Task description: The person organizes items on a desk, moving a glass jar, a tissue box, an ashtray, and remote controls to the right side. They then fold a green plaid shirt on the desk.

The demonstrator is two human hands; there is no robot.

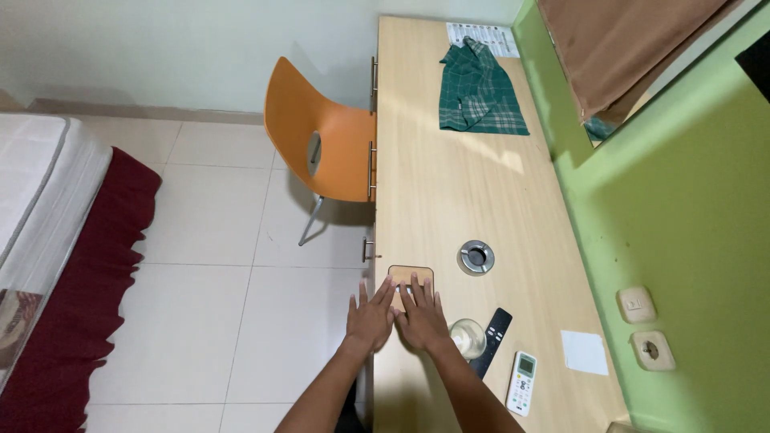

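Resting flat with fingers spread, both hands lie side by side at the near edge of the desk (449,200), holding nothing. The left hand (370,319) sits partly over the desk's edge; the right hand (423,317) has its fingertips on the near side of a small tan coaster (411,274). That coaster lies straight ahead of the hands, its long side running across them, nearer the right hand. A round metal ashtray (476,257) sits further right, a glass (468,337) beside the right wrist.
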